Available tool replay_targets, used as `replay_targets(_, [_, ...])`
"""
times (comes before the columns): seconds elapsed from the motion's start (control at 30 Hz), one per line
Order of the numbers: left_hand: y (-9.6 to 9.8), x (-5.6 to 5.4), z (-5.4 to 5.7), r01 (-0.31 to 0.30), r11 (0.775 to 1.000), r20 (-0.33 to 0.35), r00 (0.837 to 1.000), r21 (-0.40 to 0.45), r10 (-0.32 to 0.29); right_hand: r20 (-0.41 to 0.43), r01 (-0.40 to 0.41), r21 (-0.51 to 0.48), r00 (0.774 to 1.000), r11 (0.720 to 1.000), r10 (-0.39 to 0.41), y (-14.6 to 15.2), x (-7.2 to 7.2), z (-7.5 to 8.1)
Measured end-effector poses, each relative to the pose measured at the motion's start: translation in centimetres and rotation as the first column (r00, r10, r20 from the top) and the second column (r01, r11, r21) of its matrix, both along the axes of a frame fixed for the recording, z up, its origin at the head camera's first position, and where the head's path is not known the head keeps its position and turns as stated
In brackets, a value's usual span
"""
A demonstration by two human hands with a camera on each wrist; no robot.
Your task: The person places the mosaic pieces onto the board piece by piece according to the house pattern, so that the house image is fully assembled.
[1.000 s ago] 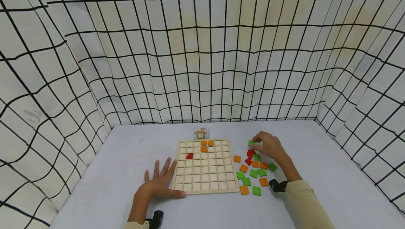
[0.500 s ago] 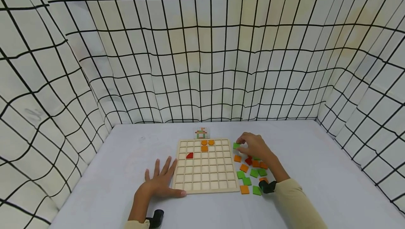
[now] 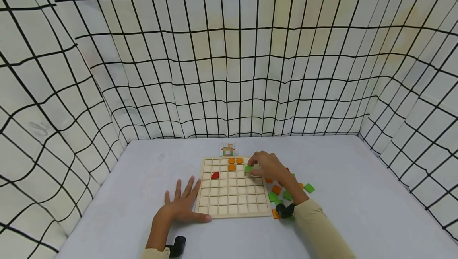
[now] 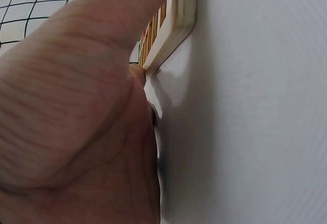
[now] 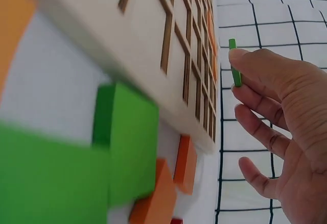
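My right hand (image 3: 266,166) pinches a green square tile (image 5: 234,63) between thumb and index finger, over the upper right part of a wooden grid board (image 3: 227,199). The other fingers of that hand are spread loosely below the tile in the right wrist view. Spread flat at the board's lower left corner, my left hand (image 3: 182,207) rests on the table with its thumb along the front edge. In the board's cells lie two orange round tiles (image 3: 231,160), an orange square tile (image 3: 231,167) and a red quarter-circle tile (image 3: 215,175).
Several loose tiles, green (image 3: 309,187) and orange (image 3: 276,189) among them, lie right of the board, partly hidden under my right forearm. A small pattern card (image 3: 228,149) lies behind the board. Black netting (image 3: 229,80) over white walls encloses the table (image 3: 125,195).
My right hand has moved left from above the loose tiles to over the board, carrying the green tile. My left hand has stayed in place.
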State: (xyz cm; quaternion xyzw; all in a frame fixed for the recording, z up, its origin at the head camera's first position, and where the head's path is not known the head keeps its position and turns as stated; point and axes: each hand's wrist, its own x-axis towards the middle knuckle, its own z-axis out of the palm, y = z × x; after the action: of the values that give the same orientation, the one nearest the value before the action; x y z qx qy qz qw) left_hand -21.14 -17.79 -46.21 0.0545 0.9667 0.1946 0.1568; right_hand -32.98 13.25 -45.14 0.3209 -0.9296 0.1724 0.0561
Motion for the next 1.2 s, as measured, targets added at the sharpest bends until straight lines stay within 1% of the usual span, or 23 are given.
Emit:
replay_targets(0.3, [-0.2,-0.1,-0.1,0.001,1.0,0.004,1.0,-0.011,-0.001,0.054,-0.029,-0.01,0.998,1.0,0.03,-3.5,0.0,-0.2])
replay_targets(0.6, [-0.2,0.0,-0.1,0.014,1.0,-0.005,1.0,-0.011,-0.014,0.056,-0.016,-0.024,0.998,1.0,0.017,-6.4,0.3,-0.5])
replay_targets(0.77, [-0.2,0.0,-0.1,0.021,1.0,-0.01,1.0,-0.013,-0.021,0.059,0.001,-0.006,0.998,1.0,-0.001,-7.2,0.1,-1.0])
replay_targets(0.87, [-0.2,0.1,0.0,0.024,1.0,-0.01,1.0,-0.012,-0.024,0.077,0.015,0.0,0.997,1.0,-0.015,-7.5,0.3,-1.1])
replay_targets(1.2, [-0.1,0.3,0.4,0.024,1.0,-0.004,1.0,-0.007,-0.024,0.077,0.019,0.004,0.997,1.0,-0.019,-8.0,0.4,-1.1])
